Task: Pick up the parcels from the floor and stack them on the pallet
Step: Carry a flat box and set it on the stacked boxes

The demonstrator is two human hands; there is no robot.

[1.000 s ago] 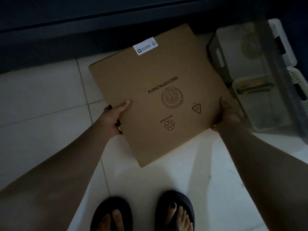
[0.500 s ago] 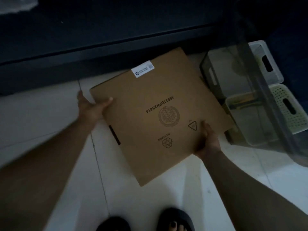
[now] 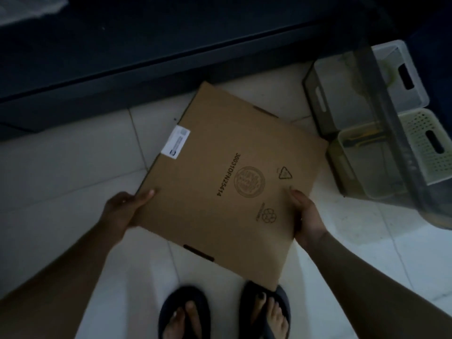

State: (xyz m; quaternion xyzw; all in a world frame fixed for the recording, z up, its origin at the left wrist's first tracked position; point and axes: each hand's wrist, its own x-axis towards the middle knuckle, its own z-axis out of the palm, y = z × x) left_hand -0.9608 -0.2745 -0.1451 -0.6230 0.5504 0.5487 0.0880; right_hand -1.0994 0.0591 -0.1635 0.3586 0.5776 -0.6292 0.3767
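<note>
L hand (image 3: 122, 209) + R hand (image 3: 308, 216) clamp flat brown cardboard parcel (image 3: 227, 184) by opposite edges | keep level (pallet unseen)

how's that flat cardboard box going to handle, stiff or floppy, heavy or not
The cardboard box probably stays stiff: its broad face looks flat, unsagging. Likely light, since the left hand and right hand hold only its edges. Its smooth surface might slip.

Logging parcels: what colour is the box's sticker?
White sticker, dark mark at one end; head view.
</note>
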